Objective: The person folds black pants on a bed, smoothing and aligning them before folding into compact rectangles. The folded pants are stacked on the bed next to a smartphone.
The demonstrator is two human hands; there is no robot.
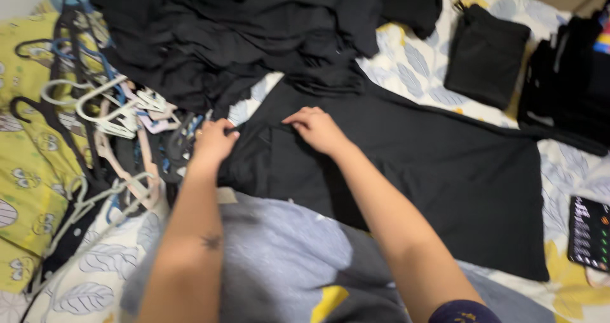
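Black garment lies flat on the leaf-print bedsheet, long axis running rightward from both hands. Left hand pinches its near-left edge, beside the hangers; right hand, fingers curled, presses the cloth.

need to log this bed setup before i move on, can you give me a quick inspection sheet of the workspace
surface: bed with a pale leaf-print sheet, a yellow patterned cover at the left edge
job's things: black garment spread flat across the bed, both hands on its left end
clutter: pile of black clothes at the top; heap of plastic hangers on the left; folded black piece and a dark stack on the right; dark flat device at the right edge
hands: left hand and right hand both pinch the garment's edge, side by side
cables: nothing seen
surroundings: grey cloth in the foreground under the arms
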